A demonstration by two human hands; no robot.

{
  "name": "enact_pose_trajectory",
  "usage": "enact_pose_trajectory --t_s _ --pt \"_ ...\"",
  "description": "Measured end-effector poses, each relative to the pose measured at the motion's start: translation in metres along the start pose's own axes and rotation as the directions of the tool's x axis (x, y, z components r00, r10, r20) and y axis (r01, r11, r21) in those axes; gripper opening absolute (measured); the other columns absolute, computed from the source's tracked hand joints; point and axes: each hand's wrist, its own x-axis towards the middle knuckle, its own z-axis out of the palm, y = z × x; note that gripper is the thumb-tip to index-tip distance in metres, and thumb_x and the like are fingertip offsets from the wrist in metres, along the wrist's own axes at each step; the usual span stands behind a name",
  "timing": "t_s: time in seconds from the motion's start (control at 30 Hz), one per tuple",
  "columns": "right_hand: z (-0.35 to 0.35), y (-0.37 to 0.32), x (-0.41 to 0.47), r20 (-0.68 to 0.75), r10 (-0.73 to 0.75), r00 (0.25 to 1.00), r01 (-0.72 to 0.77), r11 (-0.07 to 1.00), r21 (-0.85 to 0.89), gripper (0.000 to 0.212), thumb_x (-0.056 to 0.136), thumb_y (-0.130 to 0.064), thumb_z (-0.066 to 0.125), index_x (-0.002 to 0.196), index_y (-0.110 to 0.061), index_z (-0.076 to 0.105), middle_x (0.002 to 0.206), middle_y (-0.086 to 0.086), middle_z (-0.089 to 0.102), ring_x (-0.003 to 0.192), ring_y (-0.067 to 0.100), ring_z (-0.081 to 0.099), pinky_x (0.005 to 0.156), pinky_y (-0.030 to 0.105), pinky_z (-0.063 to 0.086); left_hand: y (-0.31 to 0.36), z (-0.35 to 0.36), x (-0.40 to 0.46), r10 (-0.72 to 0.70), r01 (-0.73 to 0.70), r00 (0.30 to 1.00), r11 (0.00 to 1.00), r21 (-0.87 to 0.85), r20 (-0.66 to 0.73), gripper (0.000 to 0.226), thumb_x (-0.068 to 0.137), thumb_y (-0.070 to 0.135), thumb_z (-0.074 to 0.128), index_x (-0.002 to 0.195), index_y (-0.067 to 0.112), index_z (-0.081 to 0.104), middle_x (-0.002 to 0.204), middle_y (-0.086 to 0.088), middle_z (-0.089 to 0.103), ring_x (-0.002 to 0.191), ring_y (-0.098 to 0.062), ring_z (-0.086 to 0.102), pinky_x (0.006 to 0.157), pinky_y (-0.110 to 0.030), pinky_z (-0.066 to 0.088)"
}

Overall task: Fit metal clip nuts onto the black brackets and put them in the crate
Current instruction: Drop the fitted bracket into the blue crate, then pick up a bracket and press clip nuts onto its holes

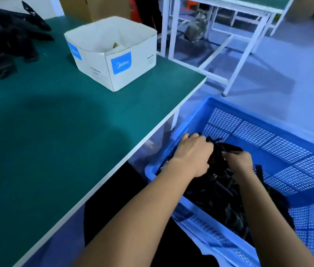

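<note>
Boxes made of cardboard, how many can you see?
2. A white box with blue labels sits open on the green table. A brown box stands behind the table at the top edge, partly cut off. More may be out of view.

Single head view, wide-angle, looking forward and down, close over crate (200,112) beside table (56,122)
</note>
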Motion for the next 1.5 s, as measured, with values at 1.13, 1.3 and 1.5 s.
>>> enact_pose_trajectory --t_s 1.13,1.3,1.5 --pt "0.285 -0.258 -0.469 0.773 -0.618 -0.14 0.984 0.002 0.18 0.085 0.084 -0.015 0.071 0.157 -0.024 0.027 0.146 0.02 0.037 0.132 0.044 0.045 0.104 0.045 0.045 -0.288 -0.088 -0.379 -0.88 0.377 -0.136 0.379 -0.845 -0.455 0.009 0.085 0.016 0.073 0.093 0.018 0.073 0.086 0.012 0.07 0.086 -0.007 0.069 0.09 -0.034 0.056" --pt "0.334 -0.265 -0.523 0.717 -0.683 -0.14 0.99 -0.111 0.088 0.092 0.086 -0.014 0.077 0.156 -0.03 0.02 0.164 0.017 0.002 0.143 0.044 0.024 0.09 0.045 0.049 -0.313 -0.076 -0.42 -0.879 0.108 -0.405 0.227 -0.968 -0.252 0.012 0.08 0.019 0.066 0.089 0.013 0.071 0.087 -0.003 0.073 0.085 -0.023 0.073 0.087 -0.045 0.059" --pt "0.361 -0.297 -0.542 0.632 -0.68 -0.371 0.905 -0.418 0.081 0.111 0.084 -0.003 0.077 0.163 -0.037 0.007 0.171 0.014 -0.004 0.156 0.039 0.003 0.116 0.06 0.028 -0.32 -0.076 -0.418 -0.852 0.017 -0.476 0.238 -0.971 -0.217 0.01 0.073 0.029 0.061 0.08 0.024 0.066 0.084 -0.002 0.072 0.082 -0.025 0.073 0.084 -0.049 0.06"
